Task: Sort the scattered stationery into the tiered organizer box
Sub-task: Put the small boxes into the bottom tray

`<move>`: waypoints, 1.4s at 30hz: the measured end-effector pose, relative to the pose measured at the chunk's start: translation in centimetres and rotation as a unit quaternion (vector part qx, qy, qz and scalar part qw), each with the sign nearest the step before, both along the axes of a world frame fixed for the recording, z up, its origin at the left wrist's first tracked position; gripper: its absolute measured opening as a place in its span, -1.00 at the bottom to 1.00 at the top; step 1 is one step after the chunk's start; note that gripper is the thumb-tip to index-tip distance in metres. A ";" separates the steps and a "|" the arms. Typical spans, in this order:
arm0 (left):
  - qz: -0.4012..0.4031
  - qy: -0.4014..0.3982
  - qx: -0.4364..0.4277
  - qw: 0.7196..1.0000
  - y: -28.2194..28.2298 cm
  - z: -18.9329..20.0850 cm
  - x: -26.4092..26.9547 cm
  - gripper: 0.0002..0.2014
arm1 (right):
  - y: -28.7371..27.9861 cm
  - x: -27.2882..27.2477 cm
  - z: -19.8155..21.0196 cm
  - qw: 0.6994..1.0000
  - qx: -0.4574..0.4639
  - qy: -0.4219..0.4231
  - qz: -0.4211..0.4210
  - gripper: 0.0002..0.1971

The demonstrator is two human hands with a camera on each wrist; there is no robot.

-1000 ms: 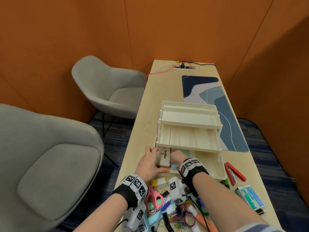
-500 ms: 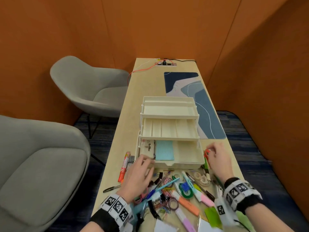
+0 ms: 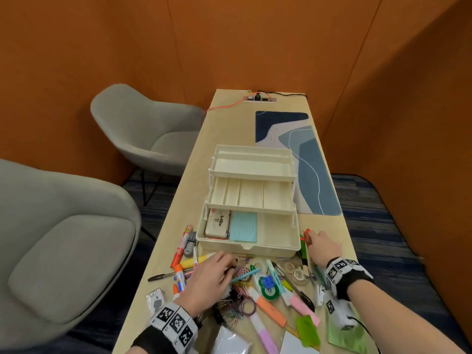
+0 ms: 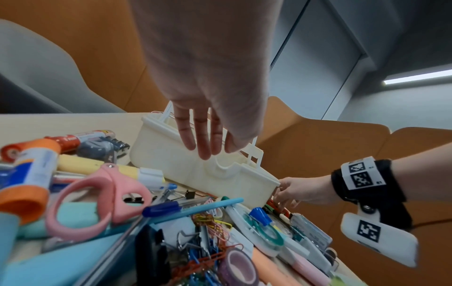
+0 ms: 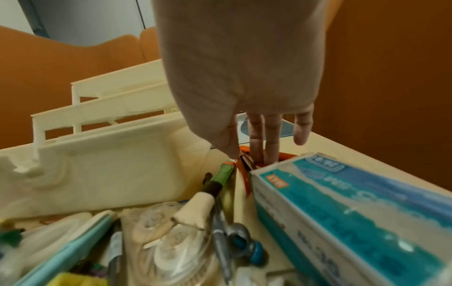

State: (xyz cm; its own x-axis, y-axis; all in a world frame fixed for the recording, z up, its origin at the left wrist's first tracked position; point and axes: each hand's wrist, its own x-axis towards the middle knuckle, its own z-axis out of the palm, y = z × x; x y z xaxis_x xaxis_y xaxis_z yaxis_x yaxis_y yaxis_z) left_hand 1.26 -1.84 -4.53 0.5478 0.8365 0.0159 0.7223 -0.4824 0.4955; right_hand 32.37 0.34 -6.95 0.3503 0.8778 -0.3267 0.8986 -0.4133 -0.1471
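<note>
Orange walls are enclosing a long bench (image 3: 224, 129) where the tiered organizer box (image 3: 249, 242) is standing open, stationery scattered before it. Right hand (image 3: 323, 245) is reaching onto an orange-red tool (image 5: 285, 155) beside the box; whether its grip is clenched I cannot tell. Left hand (image 3: 209, 279) is hovering released over the paper clips (image 4: 210, 222). Next probably comes lifting the tool into a tier; a boxed item is hiding most of it.

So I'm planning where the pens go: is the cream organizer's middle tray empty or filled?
Empty: the middle tray of the cream plastic organizer shows only bare ribbed dividers.
</note>
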 end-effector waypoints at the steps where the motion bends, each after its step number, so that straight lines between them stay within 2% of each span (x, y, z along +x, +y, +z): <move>1: 0.000 0.005 0.000 1.000 -0.1 0.1 -0.1 -0.83 | 0.1 -0.1 -0.1 1.000 -0.004 0.001 0.001 -0.79; 8: -0.039 0.019 -0.014 0.999 -0.9 0.2 1.9 -0.83 | 0.3 0.7 0.3 0.996 -0.052 0.061 -0.029 -0.69; 11: -0.079 0.026 -0.028 0.996 -1.4 0.5 4.7 -0.80 | 0.1 1.8 0.6 0.989 0.015 0.134 -0.062 -0.76; 14: -0.134 0.046 -0.015 0.990 -1.7 0.8 8.7 -0.80 | -0.8 3.1 1.7 0.955 0.111 0.236 -0.140 -0.86; 16: -0.167 0.079 -0.009 0.983 -1.9 0.8 11.7 -0.80 | -1.5 4.3 2.4 0.932 0.167 0.260 -0.190 -0.86; 18: -0.197 0.095 -0.001 0.976 -2.3 0.5 14.6 -0.79 | -2.5 5.4 3.0 0.893 0.210 0.313 -0.247 -0.85; 21: -0.212 0.110 0.003 0.971 -2.8 0.0 18.5 -0.70 | -4.1 6.6 3.7 0.797 0.245 0.451 -0.319 -0.78; 24: -0.194 0.125 -0.029 0.973 -2.8 -0.5 21.6 -0.50 | -5.9 7.4 4.9 0.708 0.279 0.531 -0.372 -0.72; 26: -0.181 0.137 -0.036 0.973 -2.8 -1.3 23.3 -0.38 | -7.3 7.8 5.8 0.677 0.281 0.555 -0.393 -0.72; 28: -0.176 0.165 -0.031 0.970 -2.7 -2.4 24.7 -0.30 | -8.7 7.8 6.4 0.677 0.267 0.563 -0.391 -0.74; 31: -0.148 0.209 -0.043 0.966 -2.5 -3.0 26.1 -0.29 | -10.5 7.4 6.6 0.695 0.244 0.568 -0.368 -0.83; 33: -0.131 0.201 -0.063 0.969 -2.4 -3.1 26.6 -0.34 | -11.4 7.2 6.4 0.707 0.231 0.565 -0.358 -0.78; 36: -0.134 0.172 -0.078 0.973 -2.1 -3.0 26.5 -0.42 | -12.3 7.1 6.0 0.708 0.230 0.564 -0.357 -0.74; 39: -0.160 0.122 -0.071 0.977 -1.7 -2.6 25.2 -0.40 | -12.3 7.0 6.1 0.687 0.251 0.574 -0.370 -0.75; 42: -0.183 0.036 -0.058 0.981 -1.3 -1.6 22.7 -0.36 | -11.4 6.6 6.3 0.640 0.266 0.606 -0.390 -0.71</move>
State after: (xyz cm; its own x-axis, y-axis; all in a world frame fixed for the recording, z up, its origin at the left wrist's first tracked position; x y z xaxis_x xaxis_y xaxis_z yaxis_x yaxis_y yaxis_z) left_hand 23.96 -3.09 -6.15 0.8084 0.5767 -0.1180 0.5461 -0.6598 0.5162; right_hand 38.98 -11.09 -0.63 0.5212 0.6904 -0.5017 -0.4592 -0.2686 -0.8467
